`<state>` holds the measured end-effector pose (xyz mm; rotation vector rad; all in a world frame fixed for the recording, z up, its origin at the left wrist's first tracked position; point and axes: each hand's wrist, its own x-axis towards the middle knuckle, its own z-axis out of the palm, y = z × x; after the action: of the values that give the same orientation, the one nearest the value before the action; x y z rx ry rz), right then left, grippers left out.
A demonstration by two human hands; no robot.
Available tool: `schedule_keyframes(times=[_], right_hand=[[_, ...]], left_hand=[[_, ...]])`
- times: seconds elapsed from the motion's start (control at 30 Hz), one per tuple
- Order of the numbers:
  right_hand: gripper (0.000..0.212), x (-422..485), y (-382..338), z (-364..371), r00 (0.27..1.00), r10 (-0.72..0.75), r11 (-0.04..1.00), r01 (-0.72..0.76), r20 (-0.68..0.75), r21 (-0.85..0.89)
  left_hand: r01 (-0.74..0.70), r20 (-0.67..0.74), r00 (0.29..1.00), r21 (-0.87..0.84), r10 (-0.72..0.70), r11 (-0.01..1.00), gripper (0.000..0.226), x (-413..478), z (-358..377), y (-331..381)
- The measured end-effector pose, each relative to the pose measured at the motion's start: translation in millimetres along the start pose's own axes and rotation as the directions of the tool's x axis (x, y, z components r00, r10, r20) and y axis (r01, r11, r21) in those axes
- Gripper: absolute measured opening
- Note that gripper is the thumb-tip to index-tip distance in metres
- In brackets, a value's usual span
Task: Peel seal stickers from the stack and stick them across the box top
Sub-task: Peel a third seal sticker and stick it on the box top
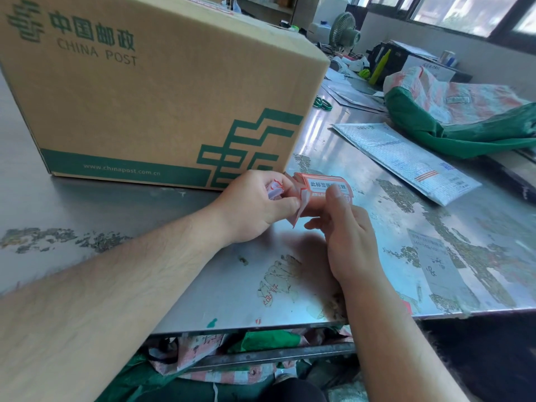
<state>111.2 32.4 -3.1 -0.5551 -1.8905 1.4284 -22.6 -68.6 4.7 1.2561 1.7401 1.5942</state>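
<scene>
A stack of seal stickers point(324, 188) is held above the counter point(377, 256) near its front edge, between 2 bare hands, just in front of the near right corner of the cardboard box point(162, 91). The stack is supported by the right hand point(345, 236), whose thumb is pressed on the printed top face while its other fingers are curled under; that grip is clenched on the stack. The left hand point(255, 207) is pinched on the curled end of a sticker point(298, 210), whose loose corner hangs down between the 2 hands, and some crumpled paper, probably backing, is bunched in the same fist. The stack's long axis is laid roughly left to right, parallel to the counter's front edge, so the peel is judged to run leftward, away from the right hand. The box top is not visible from here, apart from a strip at its far edge; it lies up and to the left of the hands, nearer the left hand, which is judged the natural one to carry the freed sticker up. A padded mailer point(406, 161) and a green sack point(452, 117) lie toward the counter's right edge, well apart from the work.
</scene>
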Motion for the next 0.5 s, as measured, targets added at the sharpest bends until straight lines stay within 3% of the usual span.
schedule_keyframes(times=[0.13,0.5], right_hand=[[0.050,1.6,-1.7,-0.3,1.000,0.026,0.998,-0.025,-0.006,0.058],[0.030,-2.8,-7.0,-0.9,1.000,0.010,1.000,-0.010,0.015,-0.030]], left_hand=[[-0.019,0.015,1.000,-0.007,0.019,1.000,0.016,-2.1,1.2,2.9],[-0.027,0.031,0.999,-0.008,0.027,1.000,0.015,-2.8,1.6,5.5]])
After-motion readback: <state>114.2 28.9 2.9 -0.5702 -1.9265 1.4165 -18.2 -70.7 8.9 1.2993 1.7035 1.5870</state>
